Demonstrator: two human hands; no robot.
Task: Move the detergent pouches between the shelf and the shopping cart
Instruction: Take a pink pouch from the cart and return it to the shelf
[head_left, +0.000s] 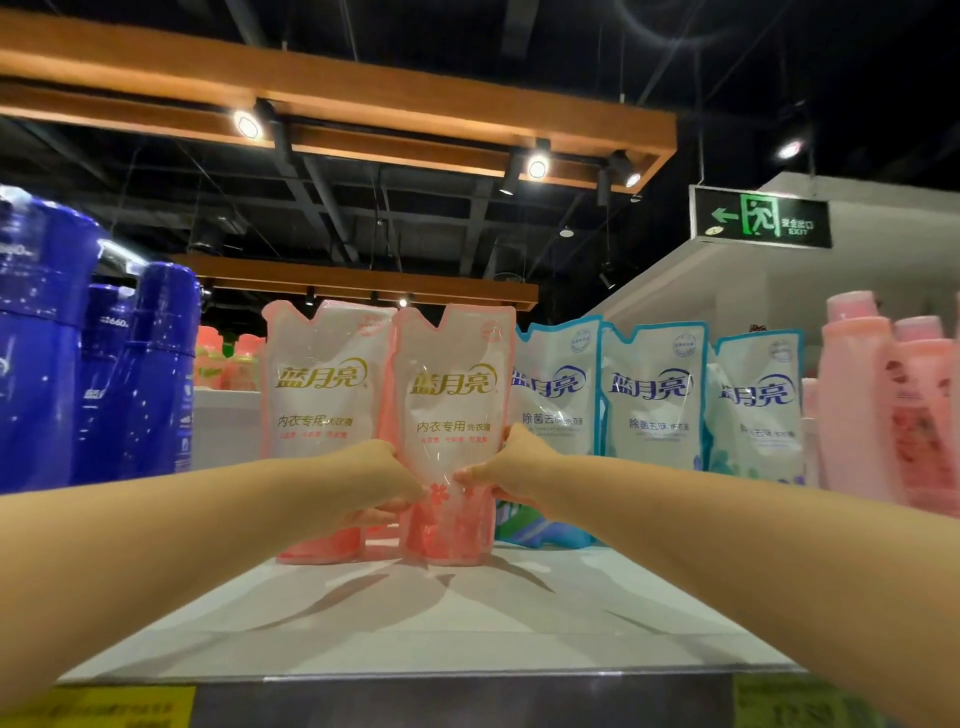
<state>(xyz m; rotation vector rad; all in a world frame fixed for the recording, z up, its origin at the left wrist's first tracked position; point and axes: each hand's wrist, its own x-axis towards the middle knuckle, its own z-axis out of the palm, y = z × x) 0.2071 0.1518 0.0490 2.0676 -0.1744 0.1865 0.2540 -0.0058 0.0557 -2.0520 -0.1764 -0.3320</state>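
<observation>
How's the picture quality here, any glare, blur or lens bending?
Head view: the wide lens bows the wooden beam and stretches the forearms; spotlights flare; the blue bottles at left look soft; the pink pouch, gripped by the left hand and right hand, is sharp, with sheen on its film; the forearms throw soft shadows on the shelf.

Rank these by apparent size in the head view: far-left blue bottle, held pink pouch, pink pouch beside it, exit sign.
1. far-left blue bottle, though nearness inflates it
2. held pink pouch and pink pouch beside it, about alike
3. exit sign
</observation>
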